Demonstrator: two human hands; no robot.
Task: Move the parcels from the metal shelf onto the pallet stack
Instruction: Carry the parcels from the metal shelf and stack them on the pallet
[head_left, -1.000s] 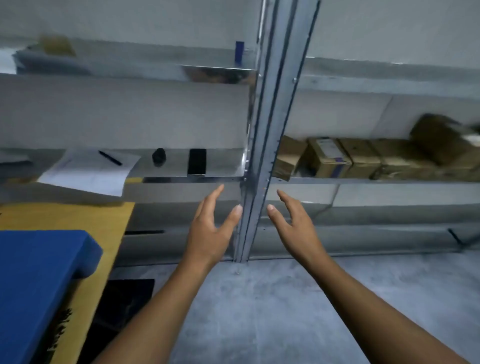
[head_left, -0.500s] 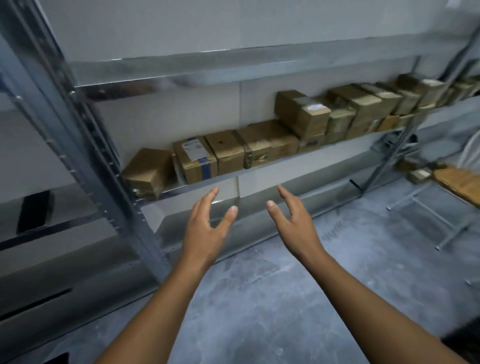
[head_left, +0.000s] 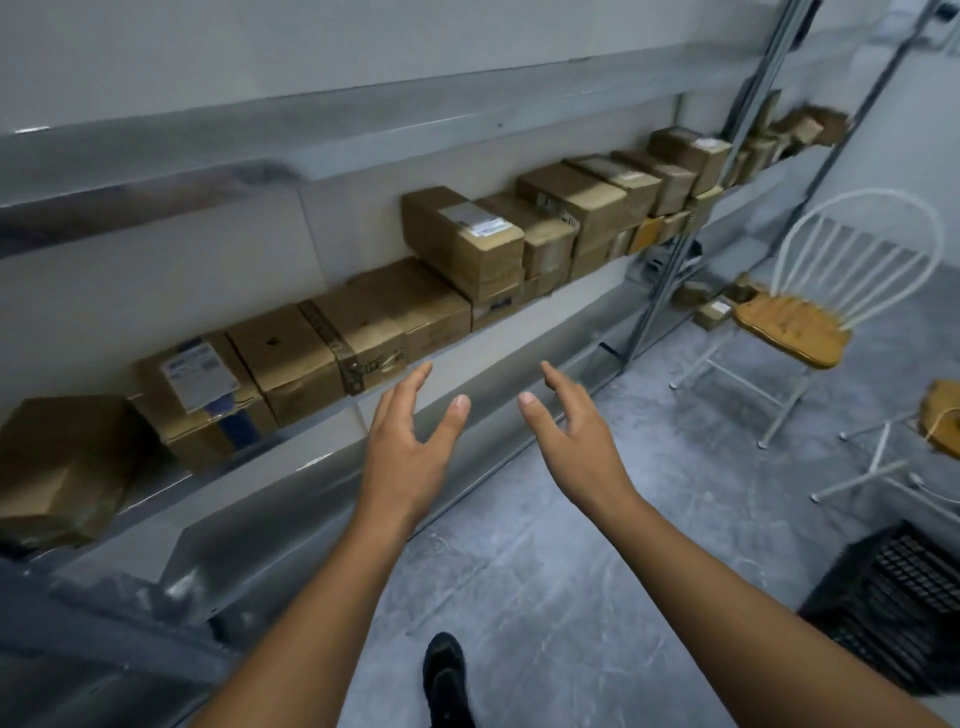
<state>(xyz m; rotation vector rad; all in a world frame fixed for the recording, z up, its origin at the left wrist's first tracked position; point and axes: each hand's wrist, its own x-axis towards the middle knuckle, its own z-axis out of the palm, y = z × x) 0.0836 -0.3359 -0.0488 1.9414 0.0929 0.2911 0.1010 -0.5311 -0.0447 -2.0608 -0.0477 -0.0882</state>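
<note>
You are holding your left hand (head_left: 410, 441) and right hand (head_left: 576, 441) out in front of you, palms turned toward each other, fingers (head_left: 422, 373) straight and spread, gripping nothing. A dark slatted block, probably the pallet stack (head_left: 893, 597), is lying low behind your right wrist. Watch what you are reaching into. The parcels are sitting packed side against side, so pulling one out by a corner is likely dragging its neighbour toward the lip of the metal shelf (head_left: 156, 486). The stacked box (head_left: 462, 239) further along is perching on lower ones and could be tipping off if those get nudged. Smooth taped cardboard may also be slipping between flat palms unless you are squeezing opposite faces. The nearest parcel (head_left: 384, 322), a long brown one with a tape band, is lying just beyond your left fingertips and slightly to their left, not touching them. The labelled box (head_left: 200, 379) is sitting further left of those fingers. The rest of the row is running up and to the right, well past your right fingers.
</note>
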